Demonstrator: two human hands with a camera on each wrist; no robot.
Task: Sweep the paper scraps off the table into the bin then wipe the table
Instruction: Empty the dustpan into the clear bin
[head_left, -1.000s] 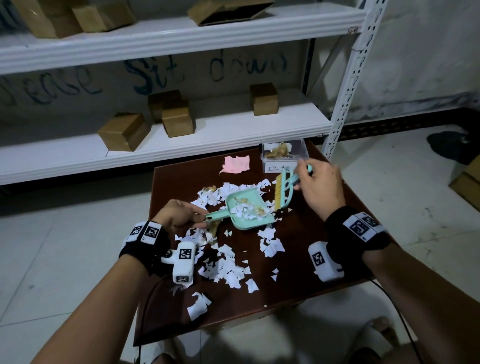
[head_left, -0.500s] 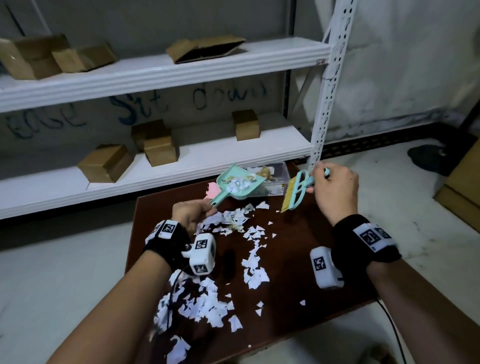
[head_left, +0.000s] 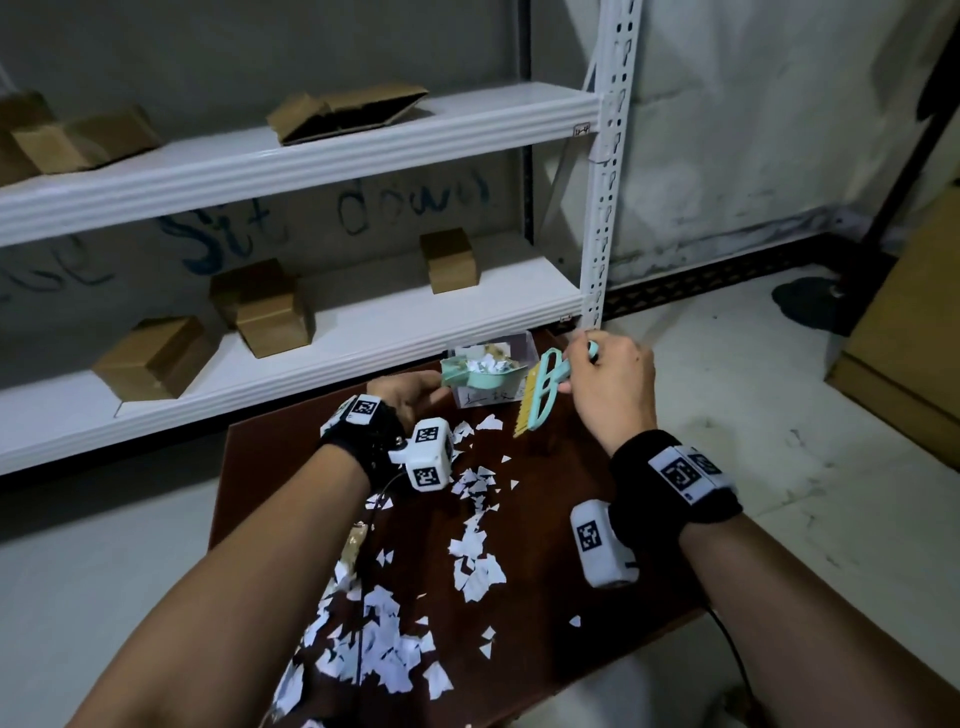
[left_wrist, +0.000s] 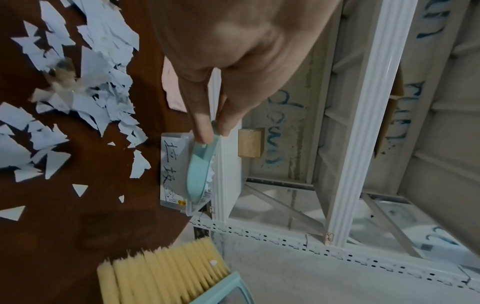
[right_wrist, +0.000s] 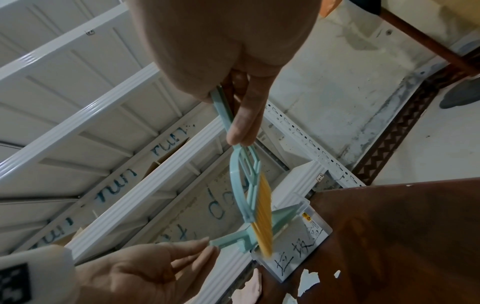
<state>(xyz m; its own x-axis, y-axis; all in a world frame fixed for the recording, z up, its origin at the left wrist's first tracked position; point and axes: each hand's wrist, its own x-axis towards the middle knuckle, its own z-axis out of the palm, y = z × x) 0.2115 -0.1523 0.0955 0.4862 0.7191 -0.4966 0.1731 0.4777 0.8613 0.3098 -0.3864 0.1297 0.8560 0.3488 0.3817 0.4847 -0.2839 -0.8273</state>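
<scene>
My left hand (head_left: 415, 395) pinches the handle of a teal dustpan (head_left: 480, 378), tipped on edge over a clear plastic bin (head_left: 511, 348) at the table's far edge. White scraps lie in the pan and bin. In the left wrist view, thumb and fingers (left_wrist: 201, 131) pinch the dustpan (left_wrist: 200, 170) against the bin (left_wrist: 172, 164). My right hand (head_left: 587, 364) grips a teal brush (head_left: 545, 395) with yellow bristles, held just right of the bin above the table. Many white paper scraps (head_left: 475, 561) litter the brown table (head_left: 597, 457), thickest at the near left (head_left: 374, 649).
A pink cloth (left_wrist: 171, 92) lies on the table left of the bin. A white metal shelf rack (head_left: 322, 332) with cardboard boxes (head_left: 265, 306) stands right behind the table. Its upright post (head_left: 605, 208) rises beside the right hand. Pale floor surrounds the table.
The left hand lifted the loaded dustpan off the table, carried it to the bin and tipped it on edge. The right hand raised the brush beside the bin.
</scene>
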